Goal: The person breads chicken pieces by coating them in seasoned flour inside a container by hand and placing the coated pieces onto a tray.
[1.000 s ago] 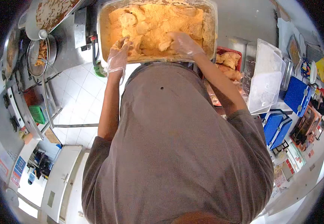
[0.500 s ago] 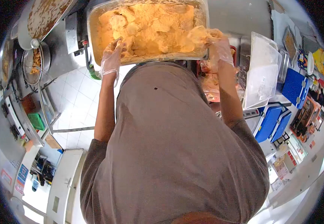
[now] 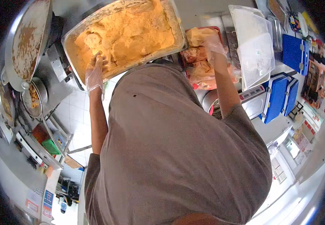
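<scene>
A large clear tub (image 3: pixel 180 44) holds orange-yellow flour coating (image 3: pixel 140 33) with lumpy pieces in it. My left hand (image 3: pixel 96 69), in a clear plastic glove, rests at the tub's near left side, its fingers bent and dusted with coating; whether they hold anything is hidden. To the right of the tub stands a red tray (image 3: pixel 223 34) with raw-looking meat pieces (image 3: pixel 194 55) in plastic. Over this tray is my right hand (image 3: pixel 214 47), also gloved and smeared by motion, close to a coated piece (image 3: pixel 198 36) at the tray's far side.
White plastic lids (image 3: pixel 255 52) stand right of the tray. A scale (image 3: pixel 252 92) and blue boxes (image 3: pixel 277 99) lie farther right. At the left are a large pan (image 3: pixel 26 45) and a strainer (image 3: pixel 35 98) with fried bits.
My right hand has moved from the tub's right edge to the red tray. The view has turned, so the tub appears tilted and farther left. My left hand stays at the tub.
</scene>
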A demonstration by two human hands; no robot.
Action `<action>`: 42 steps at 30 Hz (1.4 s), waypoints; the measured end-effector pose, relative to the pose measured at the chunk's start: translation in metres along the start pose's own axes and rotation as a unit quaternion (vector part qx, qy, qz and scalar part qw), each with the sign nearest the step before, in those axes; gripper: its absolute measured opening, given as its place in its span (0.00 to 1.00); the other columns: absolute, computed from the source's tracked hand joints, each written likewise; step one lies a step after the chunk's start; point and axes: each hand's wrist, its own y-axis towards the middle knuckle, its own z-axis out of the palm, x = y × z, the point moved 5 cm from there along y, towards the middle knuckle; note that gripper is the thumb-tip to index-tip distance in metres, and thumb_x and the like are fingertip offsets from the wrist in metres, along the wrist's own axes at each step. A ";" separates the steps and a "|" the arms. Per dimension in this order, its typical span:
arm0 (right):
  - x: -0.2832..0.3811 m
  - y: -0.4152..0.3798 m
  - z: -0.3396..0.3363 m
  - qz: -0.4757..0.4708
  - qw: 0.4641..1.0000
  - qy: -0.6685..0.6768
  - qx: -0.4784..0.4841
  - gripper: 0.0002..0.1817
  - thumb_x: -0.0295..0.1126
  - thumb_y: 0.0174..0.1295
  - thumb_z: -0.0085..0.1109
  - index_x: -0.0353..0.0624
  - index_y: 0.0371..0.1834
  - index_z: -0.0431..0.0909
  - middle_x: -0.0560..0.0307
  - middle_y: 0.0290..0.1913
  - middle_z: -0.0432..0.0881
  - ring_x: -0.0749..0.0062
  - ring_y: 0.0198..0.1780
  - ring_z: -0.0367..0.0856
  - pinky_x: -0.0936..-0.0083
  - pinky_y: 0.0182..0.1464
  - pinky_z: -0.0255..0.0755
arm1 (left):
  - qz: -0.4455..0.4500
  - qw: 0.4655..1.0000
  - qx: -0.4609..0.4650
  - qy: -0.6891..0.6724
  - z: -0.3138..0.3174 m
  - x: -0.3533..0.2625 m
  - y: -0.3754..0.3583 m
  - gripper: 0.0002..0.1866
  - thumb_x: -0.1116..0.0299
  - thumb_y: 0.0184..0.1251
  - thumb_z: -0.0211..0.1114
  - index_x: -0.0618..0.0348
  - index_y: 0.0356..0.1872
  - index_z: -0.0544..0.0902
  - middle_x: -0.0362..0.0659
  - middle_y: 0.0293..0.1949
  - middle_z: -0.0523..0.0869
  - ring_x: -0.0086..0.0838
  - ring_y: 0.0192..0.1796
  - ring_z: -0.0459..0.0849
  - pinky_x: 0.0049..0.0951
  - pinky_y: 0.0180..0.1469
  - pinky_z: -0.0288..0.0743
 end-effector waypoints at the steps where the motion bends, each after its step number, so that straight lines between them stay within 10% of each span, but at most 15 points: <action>1: 0.003 -0.003 0.007 0.035 0.997 -0.053 0.033 0.22 0.40 0.62 0.66 0.40 0.55 0.83 0.44 0.54 0.86 0.47 0.56 0.84 0.56 0.60 0.77 | 0.000 1.000 -0.002 0.001 0.000 -0.001 0.000 0.23 0.56 0.80 0.64 0.57 0.67 0.80 0.44 0.52 0.88 0.25 0.47 0.86 0.26 0.46 0.79; 5: 0.115 -0.043 -0.060 0.192 0.978 -0.086 -0.008 0.18 0.41 0.68 0.60 0.44 0.56 0.83 0.44 0.55 0.86 0.45 0.60 0.82 0.52 0.62 0.76 | 0.029 1.000 0.006 0.004 -0.003 -0.002 0.004 0.23 0.54 0.80 0.64 0.57 0.66 0.81 0.44 0.53 0.88 0.26 0.50 0.86 0.27 0.47 0.80; 11: 0.108 -0.035 -0.007 -0.042 0.997 -0.059 -0.001 0.15 0.33 0.67 0.58 0.46 0.54 0.85 0.42 0.54 0.86 0.42 0.57 0.83 0.53 0.60 0.77 | 0.000 1.000 -0.016 0.012 0.003 -0.009 -0.006 0.24 0.53 0.79 0.64 0.59 0.66 0.81 0.46 0.54 0.88 0.29 0.51 0.86 0.30 0.51 0.81; 22: 0.133 -0.031 -0.005 0.077 0.980 0.144 0.112 0.27 0.21 0.44 0.71 0.41 0.53 0.85 0.42 0.53 0.89 0.46 0.57 0.86 0.60 0.60 0.78 | 0.003 0.999 0.008 -0.037 0.004 0.006 0.001 0.21 0.57 0.81 0.62 0.59 0.65 0.81 0.45 0.51 0.88 0.27 0.49 0.86 0.28 0.48 0.80; 26: 0.130 -0.021 -0.002 -0.021 0.993 0.038 0.109 0.22 0.24 0.51 0.68 0.41 0.53 0.86 0.46 0.50 0.90 0.50 0.55 0.88 0.61 0.58 0.79 | 0.000 0.999 -0.004 -0.035 0.002 0.002 -0.003 0.20 0.59 0.81 0.62 0.60 0.65 0.81 0.45 0.49 0.88 0.25 0.46 0.86 0.24 0.45 0.79; 29: 0.107 -0.019 -0.027 0.101 0.993 0.007 0.062 0.16 0.28 0.60 0.63 0.43 0.52 0.87 0.46 0.49 0.91 0.50 0.52 0.88 0.60 0.57 0.80 | 0.018 0.999 0.001 -0.037 -0.005 0.015 0.004 0.20 0.60 0.81 0.62 0.60 0.66 0.80 0.45 0.49 0.89 0.24 0.46 0.86 0.24 0.44 0.79; 34: 0.076 -0.005 0.010 -0.166 0.971 -0.173 0.014 0.15 0.29 0.62 0.62 0.47 0.52 0.87 0.48 0.50 0.89 0.49 0.52 0.87 0.57 0.57 0.79 | 0.017 1.000 -0.018 -0.016 -0.009 0.004 -0.003 0.20 0.63 0.80 0.62 0.61 0.65 0.82 0.45 0.47 0.90 0.23 0.45 0.87 0.25 0.45 0.79; 39: 0.082 0.008 -0.039 0.050 0.995 -0.060 -0.063 0.18 0.31 0.62 0.65 0.49 0.56 0.87 0.53 0.56 0.87 0.53 0.53 0.87 0.60 0.58 0.79 | 0.089 0.996 -0.011 0.010 -0.011 0.020 0.020 0.21 0.64 0.78 0.63 0.60 0.66 0.81 0.44 0.46 0.91 0.27 0.45 0.87 0.28 0.48 0.80; 42: 0.113 0.023 -0.038 0.002 0.998 0.019 -0.054 0.21 0.33 0.65 0.64 0.47 0.62 0.82 0.55 0.62 0.85 0.58 0.56 0.86 0.63 0.61 0.78 | 0.126 0.957 -0.025 0.260 -0.013 0.012 0.021 0.20 0.65 0.74 0.64 0.61 0.62 0.84 0.50 0.46 0.91 0.41 0.49 0.89 0.36 0.55 0.82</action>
